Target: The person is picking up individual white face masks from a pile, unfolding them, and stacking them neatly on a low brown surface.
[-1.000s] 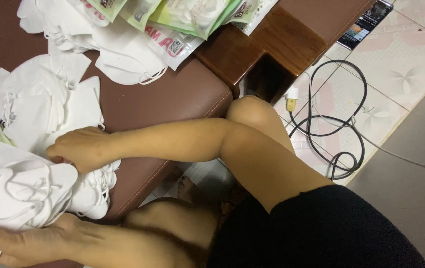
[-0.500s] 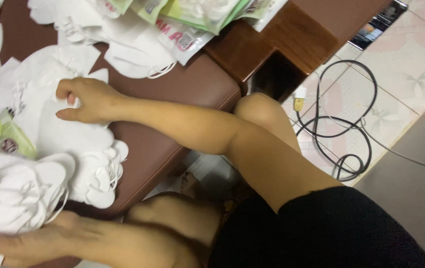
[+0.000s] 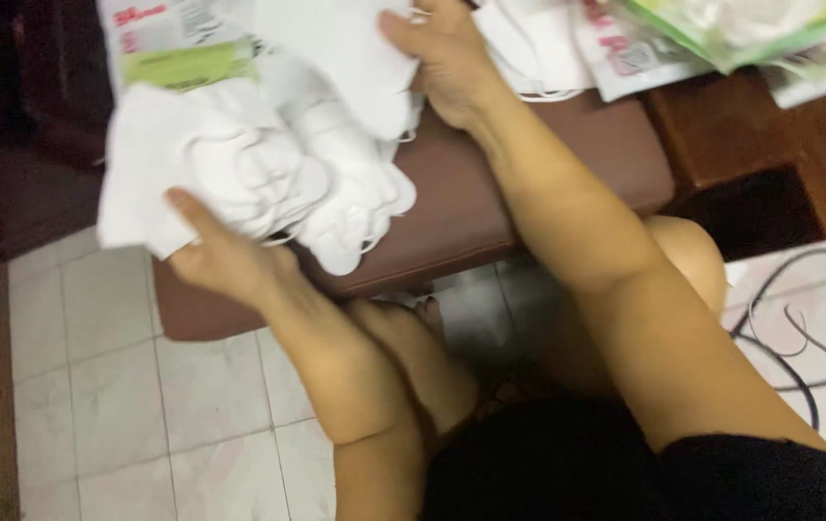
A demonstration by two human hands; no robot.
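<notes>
- A stack of masks (image 3: 239,174) lies on the bench (image 3: 490,203), at its left end.
- The left hand (image 3: 225,256) lies under the stack's near edge.
- The right hand (image 3: 447,58) rests on the masks behind.
- Packets (image 3: 722,39) lie at the far right.
- Cables (image 3: 799,318) lie on the floor, right.
</notes>
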